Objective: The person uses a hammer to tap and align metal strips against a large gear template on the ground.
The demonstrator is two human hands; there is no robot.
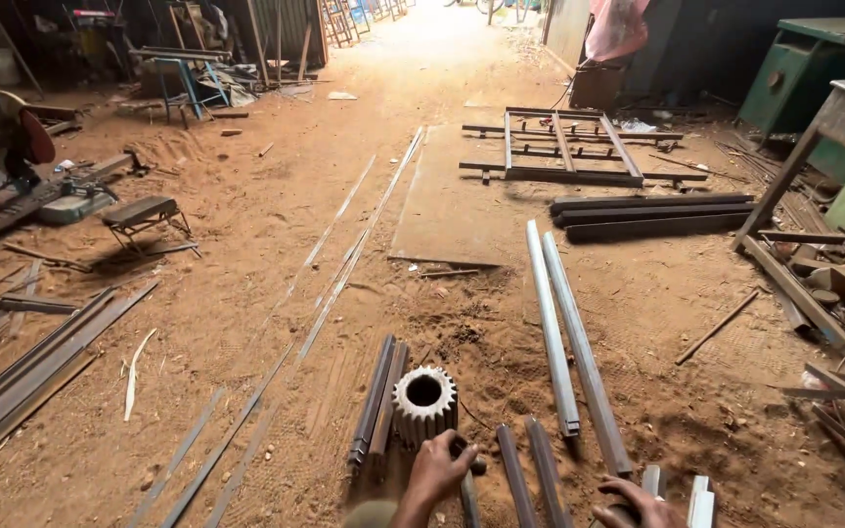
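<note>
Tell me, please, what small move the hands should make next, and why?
Probably close the left hand around the short bar beside the gear: its fingers already rest there, while the right hand rests on another bar end.

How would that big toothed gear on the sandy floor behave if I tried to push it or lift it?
The gear looks like thick solid metal, so probably heavy for its size and fully rigid. It seems to stand on its toothed edge against the dark metal bars, so a push might roll or tip it. The left hand is by it; loose sand would likely slow rolling.
</note>
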